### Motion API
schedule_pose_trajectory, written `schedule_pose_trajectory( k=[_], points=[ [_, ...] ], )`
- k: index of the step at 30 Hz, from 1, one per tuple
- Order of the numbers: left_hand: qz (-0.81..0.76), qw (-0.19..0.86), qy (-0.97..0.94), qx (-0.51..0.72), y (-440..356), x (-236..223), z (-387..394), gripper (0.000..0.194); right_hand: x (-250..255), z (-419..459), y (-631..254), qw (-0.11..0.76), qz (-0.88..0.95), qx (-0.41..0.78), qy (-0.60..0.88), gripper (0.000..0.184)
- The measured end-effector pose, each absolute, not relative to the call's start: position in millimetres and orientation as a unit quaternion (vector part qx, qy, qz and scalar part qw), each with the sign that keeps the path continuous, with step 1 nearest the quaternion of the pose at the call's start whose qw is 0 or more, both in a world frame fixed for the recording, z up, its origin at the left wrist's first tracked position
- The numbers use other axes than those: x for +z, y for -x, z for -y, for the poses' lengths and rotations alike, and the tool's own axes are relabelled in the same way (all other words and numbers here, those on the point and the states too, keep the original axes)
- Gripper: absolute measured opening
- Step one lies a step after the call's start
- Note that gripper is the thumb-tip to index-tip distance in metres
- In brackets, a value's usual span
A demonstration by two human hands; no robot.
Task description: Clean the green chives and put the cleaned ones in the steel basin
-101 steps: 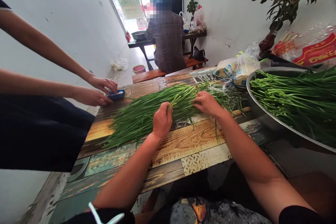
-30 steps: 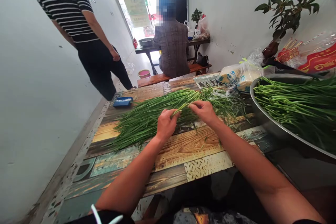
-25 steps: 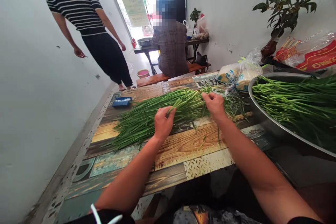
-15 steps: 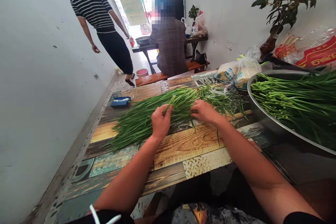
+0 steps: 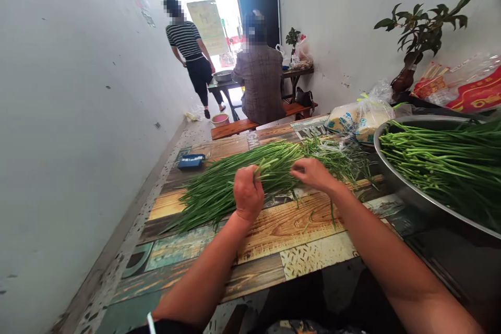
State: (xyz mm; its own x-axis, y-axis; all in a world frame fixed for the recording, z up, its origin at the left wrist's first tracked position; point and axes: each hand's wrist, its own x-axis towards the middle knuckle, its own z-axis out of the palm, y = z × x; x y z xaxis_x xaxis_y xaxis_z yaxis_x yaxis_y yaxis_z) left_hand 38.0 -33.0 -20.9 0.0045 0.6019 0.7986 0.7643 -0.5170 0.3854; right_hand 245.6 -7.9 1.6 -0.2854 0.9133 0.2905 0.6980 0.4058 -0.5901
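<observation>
My left hand [image 5: 248,193] is closed round a small bunch of garlic chives [image 5: 268,166], whose pale cut ends stick out past the thumb to the right. A little to the right, my right hand [image 5: 313,173] has thumb and fingers pinched together; what they hold, if anything, is too small to make out. Just beyond both hands lies a big pile of garlic chives [image 5: 219,180], leaf tips to the left and stalk ends to the right. Loose trimmings [image 5: 340,155] are heaped past my right hand, with a few scraps on the wood-patterned table [image 5: 266,229].
A large metal basin [image 5: 415,190] full of chives stands at the right. Behind it are bagged packages [image 5: 358,117], a potted plant [image 5: 405,75] and a red package [image 5: 475,88]. A blue box [image 5: 191,162] lies far left. One person [image 5: 261,83] sits ahead; another [image 5: 191,52] stands near the doorway.
The person in stripes has walked farther away toward the doorway. My view has tilted up slightly. My left hand has turned, its bunch of stalks now pointing more to the right.
</observation>
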Motion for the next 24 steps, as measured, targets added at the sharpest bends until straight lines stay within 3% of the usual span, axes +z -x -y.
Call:
schedule_pose_trajectory(
  k=[6,17,21,24],
  points=[
    [0.443,-0.020,0.798,-0.408,-44.6,-16.5,38.0,0.017,3.1,20.4,-228.1,0.368,0.821,0.226,0.373,0.019],
    [0.462,-0.091,0.806,-0.358,-45.0,-29.3,31.6,0.013,2.6,13.1,-236.7,0.357,0.787,0.254,0.434,0.016],
    [0.476,-0.062,0.803,-0.353,-43.9,-28.8,31.6,0.012,5.1,5.3,-252.2,0.375,0.749,0.262,0.480,0.026],
    [0.490,-0.047,0.795,-0.354,-43.2,-29.9,30.4,0.011,4.7,-1.9,-265.3,0.414,0.691,0.203,0.557,0.035]
  ],
)
